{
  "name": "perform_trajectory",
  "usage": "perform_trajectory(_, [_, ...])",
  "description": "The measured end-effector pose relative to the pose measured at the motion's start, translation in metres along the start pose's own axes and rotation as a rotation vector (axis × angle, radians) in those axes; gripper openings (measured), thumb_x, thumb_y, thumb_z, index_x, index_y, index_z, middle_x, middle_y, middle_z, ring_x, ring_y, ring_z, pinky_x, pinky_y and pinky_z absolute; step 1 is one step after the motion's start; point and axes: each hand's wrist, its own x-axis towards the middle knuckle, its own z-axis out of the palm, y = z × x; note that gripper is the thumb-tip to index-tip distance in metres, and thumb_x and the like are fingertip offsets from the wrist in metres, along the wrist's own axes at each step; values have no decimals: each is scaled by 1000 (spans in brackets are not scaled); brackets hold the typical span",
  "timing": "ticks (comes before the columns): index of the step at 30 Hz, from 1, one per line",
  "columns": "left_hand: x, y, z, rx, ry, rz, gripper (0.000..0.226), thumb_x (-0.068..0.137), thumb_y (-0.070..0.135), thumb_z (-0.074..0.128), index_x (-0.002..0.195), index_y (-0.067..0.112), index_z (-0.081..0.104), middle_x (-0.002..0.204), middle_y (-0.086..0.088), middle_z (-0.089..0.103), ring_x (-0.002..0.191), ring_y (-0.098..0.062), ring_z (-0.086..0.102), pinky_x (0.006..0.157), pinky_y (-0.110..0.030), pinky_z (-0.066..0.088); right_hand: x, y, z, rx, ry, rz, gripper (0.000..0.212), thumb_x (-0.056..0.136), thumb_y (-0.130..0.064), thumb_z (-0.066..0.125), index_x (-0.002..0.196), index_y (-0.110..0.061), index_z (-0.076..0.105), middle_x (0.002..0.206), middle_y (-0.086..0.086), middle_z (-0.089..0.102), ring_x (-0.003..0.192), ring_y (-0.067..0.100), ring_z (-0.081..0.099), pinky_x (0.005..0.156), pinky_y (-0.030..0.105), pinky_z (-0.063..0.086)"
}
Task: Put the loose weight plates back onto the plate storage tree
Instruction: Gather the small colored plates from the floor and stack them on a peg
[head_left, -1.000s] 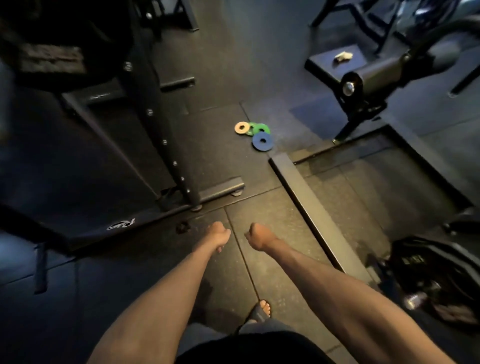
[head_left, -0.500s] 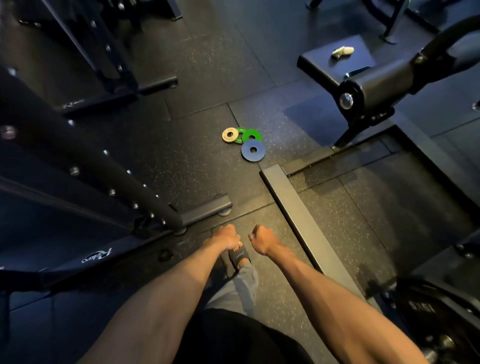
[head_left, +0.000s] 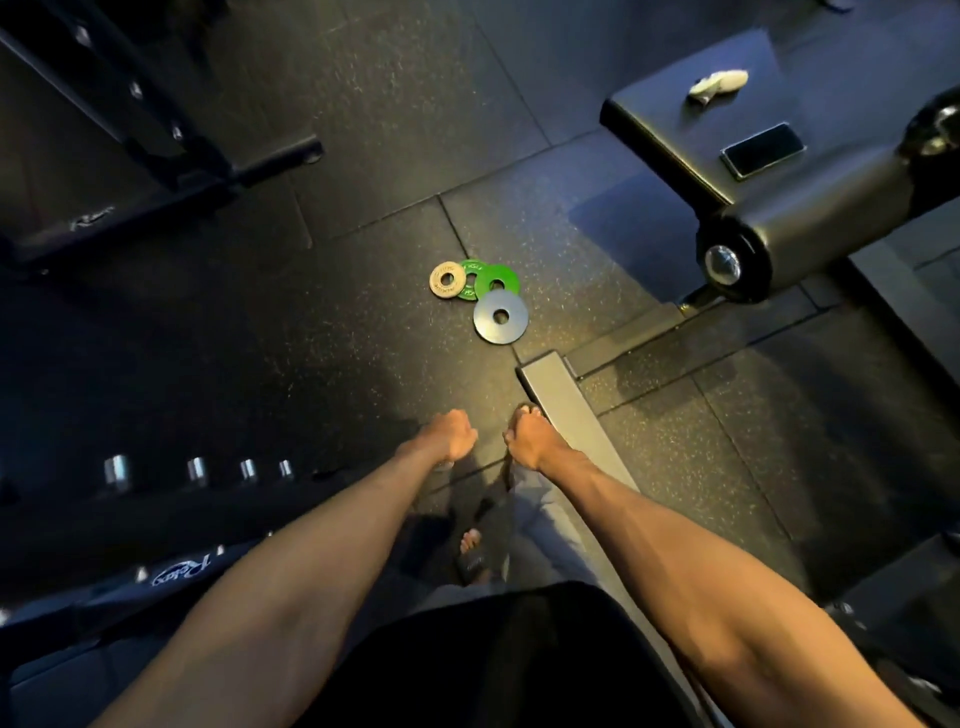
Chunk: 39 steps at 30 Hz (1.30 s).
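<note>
Small weight plates lie in a cluster on the black rubber floor ahead of me: a tan plate (head_left: 447, 280) at the left, two overlapping green plates (head_left: 496, 282) in the middle, and a larger blue-grey plate (head_left: 501, 316) nearest me. My left hand (head_left: 453, 435) and my right hand (head_left: 527, 438) hang side by side, curled into loose fists with nothing in them, well short of the plates. No plate storage tree can be made out in this view.
A grey platform edge bar (head_left: 566, 410) runs from beside my right hand toward me. A padded bench (head_left: 701, 135) with a phone (head_left: 762, 150) and a white cloth (head_left: 719, 85) stands at the right. Dark rack feet (head_left: 156, 197) lie at the left.
I have walked forward, so the plates sit closer and larger in view. The rack upright has slid past to my left. Both fists keep the same pose.
</note>
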Motion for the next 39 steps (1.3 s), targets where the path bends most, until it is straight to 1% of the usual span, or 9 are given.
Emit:
perform_trajectory(10, [160,68,-113,-206,21,-81,28,100,23,47,113,5,63,113,-19,70,105,-34,67,89,-37,55,170,-10,-110,10,-150,-16,33,99,-19,53,123,3,60,127,24,64,119,39,62,90,36,51])
perform_trajectory(13, [221,77,-132,-254,14,-72,28,102,21,47,117,2,61,106,-16,69,94,-31,67,66,-24,53,228,-14,-120,56,-127,-36,29,101,-17,49,116,5,60,122,28,66,114,42,63,79,33,46])
perform_trajectory(20, [395,49,-106,-335,-29,-108,29,100,30,49,115,8,62,114,-16,68,108,-33,64,95,-45,53,383,9,-81,125,-128,-4,19,99,-15,45,81,-14,50,109,25,69,102,43,66,69,29,37])
perform_trajectory(25, [538,6,-42,-387,-106,-231,29,99,26,48,118,6,58,112,-19,68,105,-34,67,93,-47,55,507,53,-15,128,-124,144,25,96,-19,50,112,-2,60,118,25,67,111,42,64,71,31,38])
perform_trajectory(29, [635,-17,3,-496,-100,-310,42,99,24,50,135,3,47,131,-23,59,119,-38,60,98,-46,52,590,78,34,111,-98,140,28,96,-19,53,119,-3,57,120,24,65,112,42,63,78,37,47])
perform_trajectory(32, [694,-20,26,-651,-36,-353,53,98,29,55,141,3,38,138,-23,54,122,-37,59,77,-34,53,640,88,67,133,-22,89,24,94,-13,55,117,-7,57,115,19,64,107,37,63,72,32,40])
perform_trajectory(34, [726,-19,34,-714,50,-352,52,96,22,57,141,2,40,141,-18,52,126,-32,55,89,-32,47,666,91,86,141,40,45,21,93,-11,54,114,-7,56,116,18,60,107,35,60,73,32,38])
perform_trajectory(37, [758,-19,41,-904,64,-372,56,97,20,59,146,5,37,143,-13,50,129,-28,52,106,-35,44,694,89,107,45,158,-35,42,95,-12,55,135,-3,47,135,18,49,124,36,48,97,43,42])
perform_trajectory(39, [769,-21,45,-995,60,-393,61,96,27,62,148,8,36,144,-11,50,128,-27,53,105,-36,45,705,85,111,-56,158,-65,60,95,-17,56,148,0,35,147,19,41,136,36,40,110,44,35])
